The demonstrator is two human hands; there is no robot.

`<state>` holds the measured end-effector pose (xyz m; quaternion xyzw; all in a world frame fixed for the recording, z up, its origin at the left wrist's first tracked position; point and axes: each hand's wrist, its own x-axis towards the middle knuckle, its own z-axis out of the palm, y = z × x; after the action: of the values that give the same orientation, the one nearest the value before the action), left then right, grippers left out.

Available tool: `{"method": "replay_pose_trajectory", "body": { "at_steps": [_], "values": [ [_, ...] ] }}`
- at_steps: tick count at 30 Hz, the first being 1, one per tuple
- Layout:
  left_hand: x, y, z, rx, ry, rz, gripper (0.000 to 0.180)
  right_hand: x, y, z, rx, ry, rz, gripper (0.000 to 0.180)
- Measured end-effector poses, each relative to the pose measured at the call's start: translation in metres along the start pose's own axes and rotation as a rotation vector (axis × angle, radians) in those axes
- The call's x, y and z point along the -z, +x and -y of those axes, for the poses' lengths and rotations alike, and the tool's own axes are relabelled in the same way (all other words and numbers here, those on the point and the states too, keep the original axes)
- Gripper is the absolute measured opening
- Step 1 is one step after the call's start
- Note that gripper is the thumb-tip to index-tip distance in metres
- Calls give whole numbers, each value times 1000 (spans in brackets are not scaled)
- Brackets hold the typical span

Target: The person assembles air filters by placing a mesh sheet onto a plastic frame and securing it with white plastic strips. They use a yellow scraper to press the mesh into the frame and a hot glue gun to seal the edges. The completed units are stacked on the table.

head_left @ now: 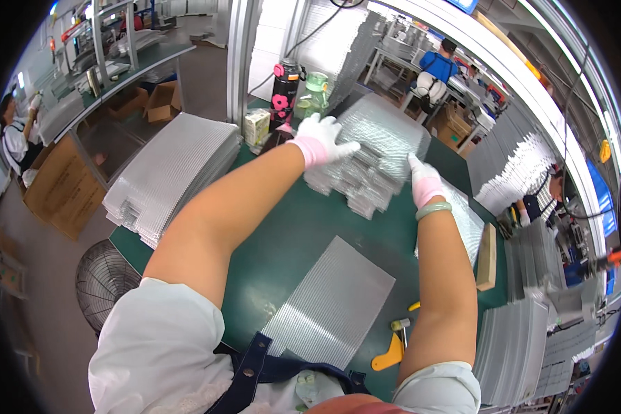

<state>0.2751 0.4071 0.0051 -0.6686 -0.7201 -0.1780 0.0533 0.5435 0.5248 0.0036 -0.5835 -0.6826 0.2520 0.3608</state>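
Observation:
Both my hands wear white gloves with pink cuffs and reach to a leaning stack of silvery mesh sheets (pixel 369 155) at the far side of the green table (pixel 283 241). My left hand (pixel 322 138) lies with fingers spread on the stack's top left part. My right hand (pixel 421 176) presses against the stack's right edge; a pale green bangle sits on that wrist. One single mesh sheet (pixel 331 303) lies flat on the table close to my body.
A large pile of mesh sheets (pixel 172 176) sits at the table's left end, more sheets (pixel 462 221) at the right. Bottles (pixel 286 86) stand behind the stack. A wooden block (pixel 488 257) and a yellow-handled tool (pixel 392 348) lie near the right. A floor fan (pixel 103 279) stands at the left. Other people work farther off.

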Motion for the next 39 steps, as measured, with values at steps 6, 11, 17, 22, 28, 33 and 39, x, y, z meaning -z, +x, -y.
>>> {"method": "replay_pose_trajectory", "body": {
  "at_steps": [6,11,17,22,28,33,39],
  "values": [
    [-77,22,68,-228,129,-240,41,4,-23,54,207,767,-192,33],
    [-108,35,105,-261,189,-396,38,53,-10,45,255,1529,241,29],
    [40,-66,2,21,-1778,177,77,87,-182,-7,1008,-190,-489,39],
    [54,-235,-62,83,-1050,152,42,71,-358,-38,-110,502,28,22],
    [-35,-341,-81,39,-481,-15,40,38,-481,-84,-295,126,67,57],
    [-45,-359,-77,50,-372,49,41,31,-493,-86,-195,-158,139,61],
    [-55,-359,-74,135,-273,244,42,21,-487,-92,-155,-378,223,63]
  ]
}}
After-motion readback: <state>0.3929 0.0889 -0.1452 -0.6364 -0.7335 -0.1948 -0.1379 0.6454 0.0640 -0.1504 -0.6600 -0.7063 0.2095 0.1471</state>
